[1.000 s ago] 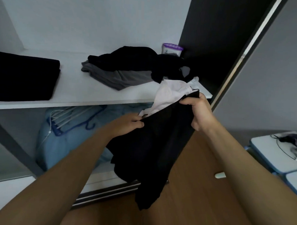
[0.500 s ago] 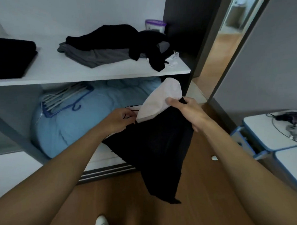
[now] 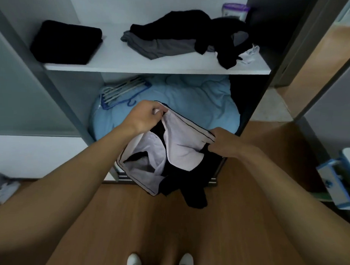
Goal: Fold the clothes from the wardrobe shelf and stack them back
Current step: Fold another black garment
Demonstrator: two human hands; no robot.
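Both hands hold a black garment with a pale white lining (image 3: pixel 181 150) in the air in front of the wardrobe, below the white wardrobe shelf (image 3: pixel 152 69) and above the brown wooden floor (image 3: pixel 167 221). The left hand (image 3: pixel 145 116) has its fingers curled and pinches the garment's upper edge at its left end. The right hand (image 3: pixel 227 143) has its fingers closed round the same edge at its right end, so the edge runs stretched between them. The lining faces up and the black cloth hangs beneath; whether its lowest tip touches the floor cannot be told

On the shelf, a folded black stack of cloth (image 3: pixel 66 42) lies near the left end, well apart from a loose heap of black clothes (image 3: pixel 183 27) that lies over a crumpled grey garment (image 3: pixel 159 47) toward the right. A small white cloth item (image 3: pixel 250 53) sits at the right front corner, just beside the heap. A purple-lidded clear container (image 3: pixel 236 9) stands at the back right corner. Under the shelf, a light blue quilt (image 3: pixel 187 97) fills the lower compartment, with a bundle of white and blue hangers (image 3: pixel 122 92) on its left part
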